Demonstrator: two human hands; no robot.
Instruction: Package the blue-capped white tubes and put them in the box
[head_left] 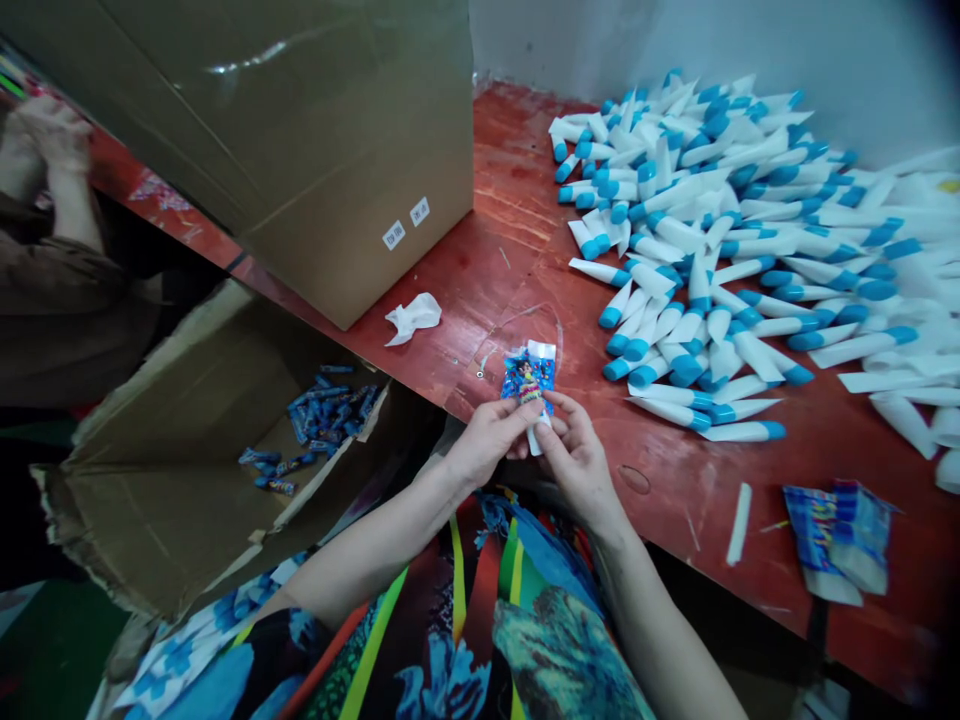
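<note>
Both of my hands hold a small blue printed packet [529,380] at the table's front edge. My left hand [487,445] pinches its lower left side. My right hand [574,460] grips the lower part, where a white tapered tube [535,436] shows below the packet. A large heap of white tapered tubes with blue tips [712,240] lies on the table to the right of my hands. The nearest tubes are a short way beyond my right hand.
The red worktable [480,200] holds a tall cardboard box [247,130] and crumpled white plastic [412,318]. Printed wrappers [840,535] lie at front right. An open carton [187,450] at left holds blue packets [326,415]. A co-worker's hand [49,135] shows at far left.
</note>
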